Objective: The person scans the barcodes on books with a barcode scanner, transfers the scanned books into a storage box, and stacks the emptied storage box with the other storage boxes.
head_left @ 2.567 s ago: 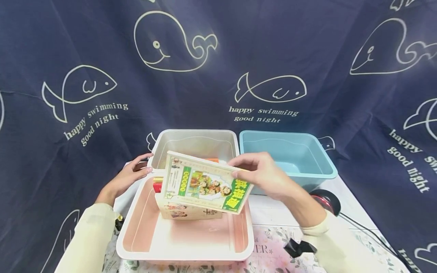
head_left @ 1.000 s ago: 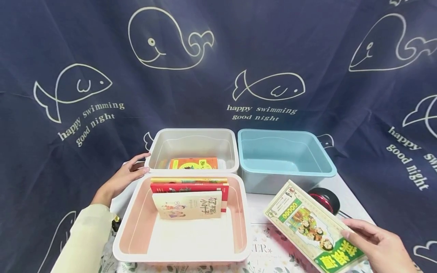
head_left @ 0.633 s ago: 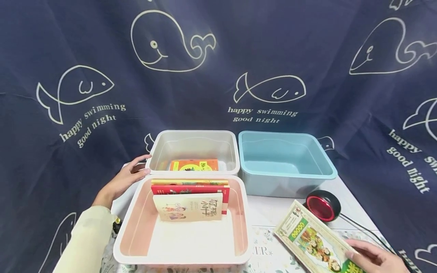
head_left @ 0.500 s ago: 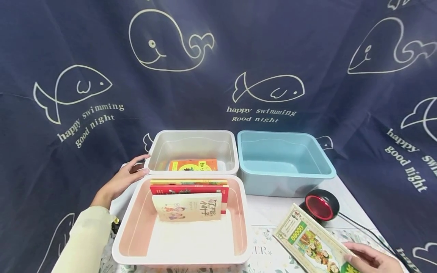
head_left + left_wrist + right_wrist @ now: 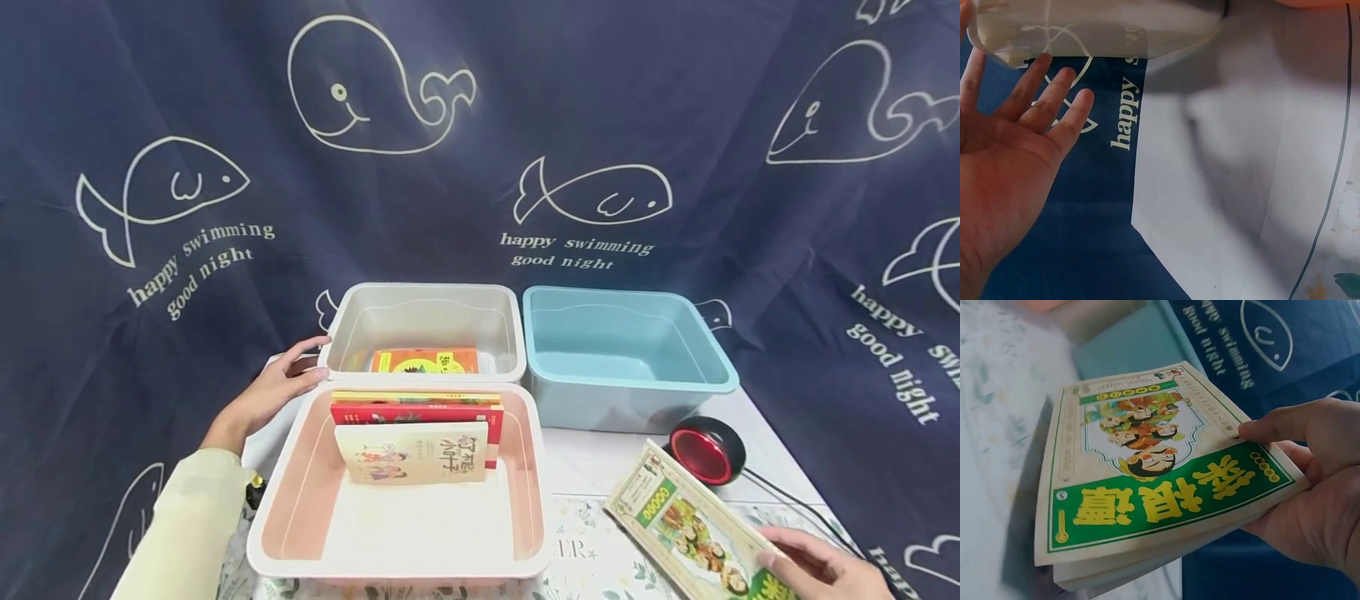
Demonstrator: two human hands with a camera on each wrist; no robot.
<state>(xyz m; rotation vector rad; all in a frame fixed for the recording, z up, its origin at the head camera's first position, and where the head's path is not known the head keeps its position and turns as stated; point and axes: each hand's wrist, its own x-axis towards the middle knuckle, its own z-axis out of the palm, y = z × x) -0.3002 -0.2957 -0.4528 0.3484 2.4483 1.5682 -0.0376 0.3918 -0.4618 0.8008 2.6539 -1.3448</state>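
Observation:
A cream and green book [image 5: 697, 533] with cartoon figures on its cover is tilted at the lower right. My right hand [image 5: 828, 567] pinches its edge, thumb on the cover; in the right wrist view the book [image 5: 1147, 462] appears apart from the floral surface. My left hand [image 5: 273, 396] touches the left side of the grey bin [image 5: 517, 333], and the left wrist view shows those fingers extended. In front, the pink bin [image 5: 528, 467] holds several upright books, a cream book [image 5: 412, 454] foremost and a red book [image 5: 495, 429] behind it.
An orange book [image 5: 427, 361] lies in the grey bin. Right of it stands a blue bin [image 5: 630, 400]. A round black device [image 5: 705, 450] with a red face and a cable sits near the held book. A dark blue curtain [image 5: 480, 100] hangs behind.
My right hand has lifted the green-titled book away from the pink bin to the lower right, and has stayed nearly still over the last half second. The left hand keeps its place.

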